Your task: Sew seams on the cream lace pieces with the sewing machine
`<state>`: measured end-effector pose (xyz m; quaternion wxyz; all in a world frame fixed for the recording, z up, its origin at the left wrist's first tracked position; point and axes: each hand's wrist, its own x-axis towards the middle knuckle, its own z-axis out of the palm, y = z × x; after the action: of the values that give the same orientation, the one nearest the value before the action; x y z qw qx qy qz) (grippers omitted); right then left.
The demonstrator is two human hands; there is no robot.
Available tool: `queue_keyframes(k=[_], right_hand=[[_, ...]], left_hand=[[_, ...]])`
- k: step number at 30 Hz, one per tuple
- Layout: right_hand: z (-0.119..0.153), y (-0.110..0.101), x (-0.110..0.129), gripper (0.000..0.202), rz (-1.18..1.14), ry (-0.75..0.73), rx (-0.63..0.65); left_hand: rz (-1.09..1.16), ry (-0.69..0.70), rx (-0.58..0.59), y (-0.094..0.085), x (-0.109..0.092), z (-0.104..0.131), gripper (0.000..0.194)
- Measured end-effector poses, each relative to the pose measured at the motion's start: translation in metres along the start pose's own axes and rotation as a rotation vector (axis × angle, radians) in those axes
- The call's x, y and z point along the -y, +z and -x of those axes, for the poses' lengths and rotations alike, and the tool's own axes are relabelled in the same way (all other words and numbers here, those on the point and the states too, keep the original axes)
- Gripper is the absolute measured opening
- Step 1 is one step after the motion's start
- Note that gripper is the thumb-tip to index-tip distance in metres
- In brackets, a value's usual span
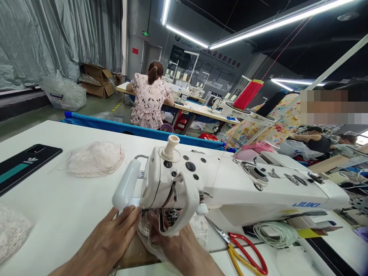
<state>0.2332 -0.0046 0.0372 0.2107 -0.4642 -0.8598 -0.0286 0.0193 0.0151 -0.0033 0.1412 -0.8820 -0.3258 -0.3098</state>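
A white sewing machine (230, 180) stretches across the table from the centre to the right. My left hand (115, 234) lies at the left of its needle area, fingers bent close together, their tips by the lace edge; what they grip, if anything, is hidden. My right hand (181, 245) reaches under the machine head, its fingers partly hidden behind the guard. White lace fabric (149, 239) runs between the hands and beneath the needle area, with more lace (199, 230) showing right of my right hand.
Lace pieces (94, 159) and a phone (28, 165) lie on the left. Scissors with red and yellow handles (247, 253) and a coiled cord (276, 234) lie right of my hands. A blue cloth trough (138, 132) runs behind the table. A person (151, 96) sits beyond.
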Motion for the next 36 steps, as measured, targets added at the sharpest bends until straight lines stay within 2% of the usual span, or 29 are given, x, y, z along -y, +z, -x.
queue_keyframes(k=[4,6,7,10,13,17,22,28,36], right_hand=[[0.005,-0.01,0.004,0.036,-0.067,-0.244,0.019],[0.009,-0.011,0.007,0.045,-0.074,-0.32,0.045],[0.011,-0.011,0.01,0.042,-0.062,-0.337,0.039],[0.014,-0.011,0.017,0.017,0.0,-0.344,-0.068],[0.012,-0.018,0.023,0.024,0.037,-0.344,-0.182],[0.012,-0.025,0.023,0.03,0.088,-0.344,-0.125],[0.016,-0.018,0.02,0.028,0.082,-0.358,-0.142],[0.013,-0.023,0.022,0.025,0.144,-0.353,-0.15],[0.009,-0.028,0.024,0.023,0.093,-0.34,-0.124]], left_hand=[[0.07,0.074,-0.045,-0.007,-0.004,0.001,0.031],[0.116,0.139,-0.046,-0.012,-0.007,0.001,0.032],[0.133,0.156,-0.038,-0.014,-0.008,0.002,0.033],[0.157,0.127,-0.021,-0.015,-0.01,0.004,0.033],[0.174,0.091,-0.032,-0.012,-0.01,0.005,0.03],[0.21,0.075,-0.055,-0.011,-0.01,0.004,0.029],[0.234,0.078,-0.125,-0.009,-0.01,0.003,0.033],[0.207,0.097,-0.106,-0.005,-0.01,0.005,0.036],[0.176,0.098,-0.064,-0.007,-0.011,0.003,0.038]])
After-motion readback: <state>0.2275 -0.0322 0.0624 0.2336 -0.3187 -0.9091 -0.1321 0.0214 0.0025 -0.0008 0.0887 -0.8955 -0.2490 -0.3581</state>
